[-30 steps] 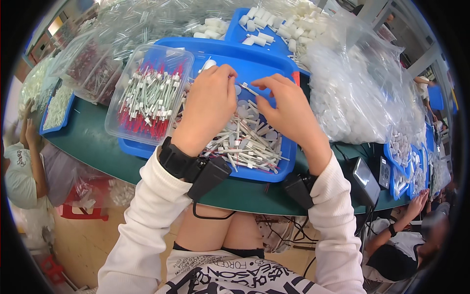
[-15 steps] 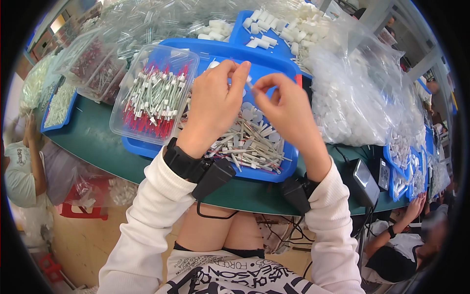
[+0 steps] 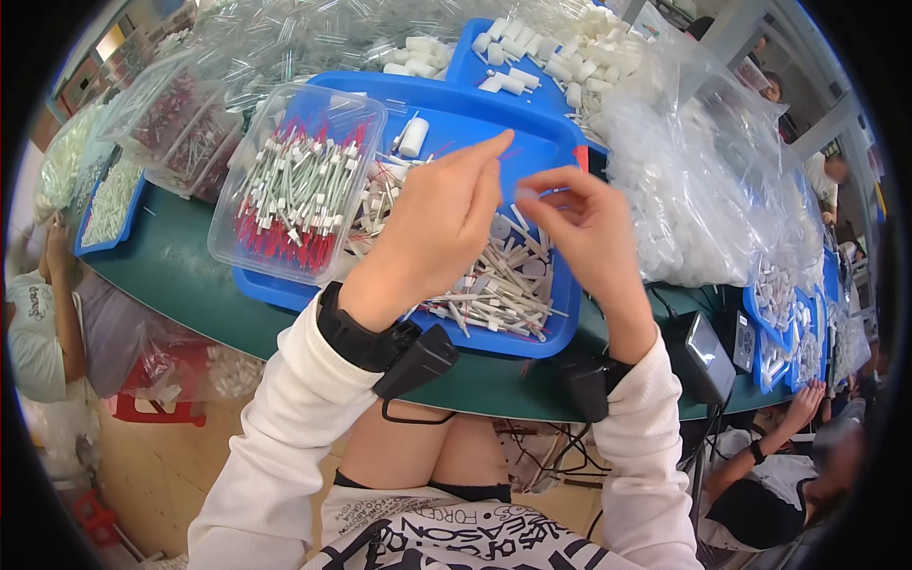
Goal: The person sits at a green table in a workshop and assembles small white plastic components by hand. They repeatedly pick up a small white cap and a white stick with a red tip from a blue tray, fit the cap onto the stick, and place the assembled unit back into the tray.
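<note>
My left hand (image 3: 432,218) is closed above the blue tray (image 3: 560,157), its thumb and forefinger pressed together. A faint reddish thread shows by its fingertips, too fine to make out. Just to the right, my right hand (image 3: 591,220) is closed in a pinch, slightly blurred, with a small pale bit at its fingertips that I cannot name. The two hands are apart. Below them lies a loose heap of slim white-grey sticks with thin red wires (image 3: 508,290). A white cylinder (image 3: 414,138) rests in the tray beyond my left hand.
A clear plastic box (image 3: 223,237) of red-wired sticks stands at the tray's left. Behind is another blue tray (image 3: 465,71) with white cylinders. A big bag of white pieces (image 3: 679,209) bulges at right, near a small screen device (image 3: 708,347). Other people sit on both sides.
My hands have moved apart; the right went right and slightly down, the left a little right and down. The white cylinder behind my left hand now shows fully.
</note>
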The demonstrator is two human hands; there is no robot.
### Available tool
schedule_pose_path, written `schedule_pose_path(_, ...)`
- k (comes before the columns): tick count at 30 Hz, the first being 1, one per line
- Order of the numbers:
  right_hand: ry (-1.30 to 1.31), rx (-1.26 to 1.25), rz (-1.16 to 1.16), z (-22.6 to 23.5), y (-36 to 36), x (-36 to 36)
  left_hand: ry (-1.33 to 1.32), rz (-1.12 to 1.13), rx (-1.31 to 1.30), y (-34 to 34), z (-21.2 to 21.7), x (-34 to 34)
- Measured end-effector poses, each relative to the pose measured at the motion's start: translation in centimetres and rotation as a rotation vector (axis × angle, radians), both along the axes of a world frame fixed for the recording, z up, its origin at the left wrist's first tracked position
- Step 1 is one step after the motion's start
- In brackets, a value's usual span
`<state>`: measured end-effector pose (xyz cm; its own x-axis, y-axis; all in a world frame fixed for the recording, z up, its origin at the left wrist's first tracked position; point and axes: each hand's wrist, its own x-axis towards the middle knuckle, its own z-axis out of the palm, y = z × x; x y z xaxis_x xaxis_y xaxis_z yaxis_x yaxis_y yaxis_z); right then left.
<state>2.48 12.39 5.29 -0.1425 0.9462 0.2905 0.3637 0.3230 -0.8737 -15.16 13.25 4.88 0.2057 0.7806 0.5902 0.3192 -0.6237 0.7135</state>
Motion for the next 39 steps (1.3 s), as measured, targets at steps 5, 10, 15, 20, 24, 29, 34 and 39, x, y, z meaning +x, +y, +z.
schedule_pose_path(5,0.409,-0.085,0.056,0.7,0.2,1.1,-0.003,-0.073,-0.054,-0.5,0.7,0.6)
schedule_pose_path(10,0.551,-0.146,0.112,1.1,-0.2,0.6,-0.019,-0.13,-0.033,-0.5,0.5,0.7)
schedule_pose_path(15,0.597,-0.171,0.215,0.6,-0.1,0.8,0.016,-0.085,0.072,-0.4,0.2,0.7)
schedule_pose_path(20,0.567,-0.168,0.228,0.4,-0.2,0.8,0.041,-0.048,0.092,-0.6,0.5,0.6)
schedule_pose_path(24,0.49,-0.159,0.209,0.7,-0.4,0.8,0.062,-0.019,0.146,-0.5,0.4,0.7)
schedule_pose_path(29,0.343,0.004,0.178,0.7,-0.3,0.7,0.149,-0.087,0.055,-0.9,0.0,0.4)
schedule_pose_path(34,0.283,0.023,0.141,0.8,-0.1,1.4,0.063,-0.113,0.088,-0.9,-0.6,1.0)
schedule_pose_path(39,0.276,-0.004,0.149,0.9,-0.1,1.3,0.236,-0.034,0.119,-0.1,-0.8,0.1)
